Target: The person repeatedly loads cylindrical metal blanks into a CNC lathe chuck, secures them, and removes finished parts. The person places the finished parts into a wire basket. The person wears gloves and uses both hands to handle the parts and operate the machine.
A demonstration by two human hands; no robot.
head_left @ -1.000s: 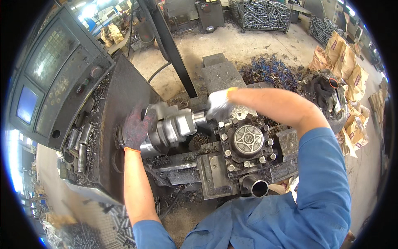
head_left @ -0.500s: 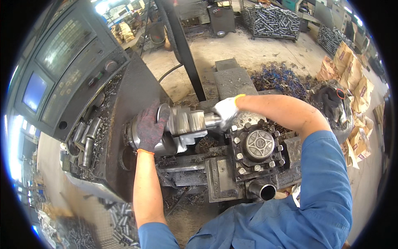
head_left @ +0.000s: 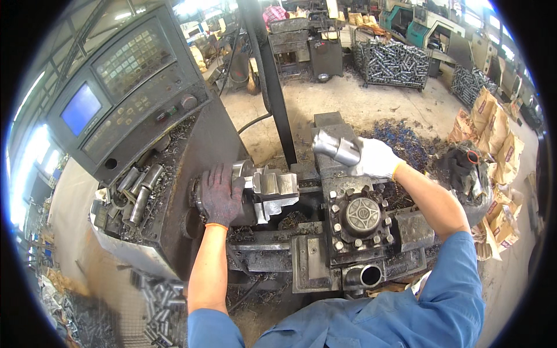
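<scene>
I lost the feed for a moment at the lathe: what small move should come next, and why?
Probably carry the metal cylinder away to the right. The right hand holds it lifted clear above the machine, apart from the chuck, whose jaws stand with nothing between them, while the left hand rests on the chuck.

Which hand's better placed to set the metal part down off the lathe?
Right. The right hand already holds the metal part, lifted clear of the chuck. The left hand is pressed on the chuck, likely steadying it.

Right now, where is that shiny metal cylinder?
The metal cylinder is in the right hand, lifted above the tool turret, right of the chuck.
</scene>
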